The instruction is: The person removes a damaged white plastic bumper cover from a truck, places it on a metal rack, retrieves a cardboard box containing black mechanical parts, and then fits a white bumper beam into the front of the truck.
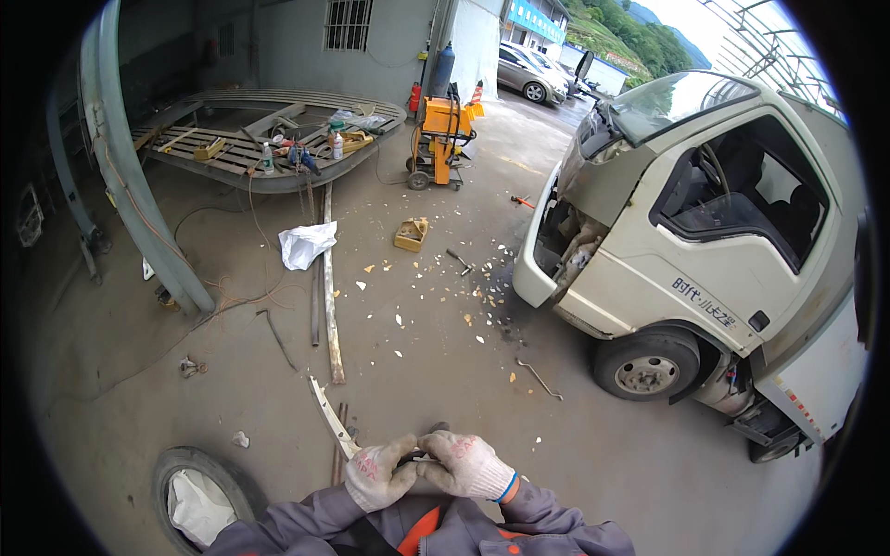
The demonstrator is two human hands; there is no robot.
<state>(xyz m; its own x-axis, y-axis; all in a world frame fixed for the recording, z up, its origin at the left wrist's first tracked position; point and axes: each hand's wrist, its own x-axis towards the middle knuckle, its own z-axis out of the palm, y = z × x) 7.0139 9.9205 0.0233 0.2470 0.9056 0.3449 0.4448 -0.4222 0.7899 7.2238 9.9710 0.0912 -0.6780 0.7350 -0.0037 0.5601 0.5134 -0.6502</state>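
Observation:
Both my hands meet at the lower middle, close to my body, in white knit work gloves with red print. My left hand (pixel 378 474) and my right hand (pixel 471 465) are closed, thumbs and fingertips pinching a small dark piece (pixel 423 457) between them. The fingers cover most of it, so its kind cannot be made out. Beside my left hand a long, pale, curved strip (pixel 329 414) ends; whether the hand touches it is unclear. Grey sleeves with orange trim cover my forearms.
A white truck cab (pixel 686 306) with a damaged front stands at right. Wrench (pixel 540 380), hammer (pixel 459 260), yellow box (pixel 411 234) and white chips lie on the floor. Left are a tyre (pixel 174 461), long bars (pixel 331 315), a post (pixel 139 176) and cables. An orange wheeled machine (pixel 436 139) stands behind.

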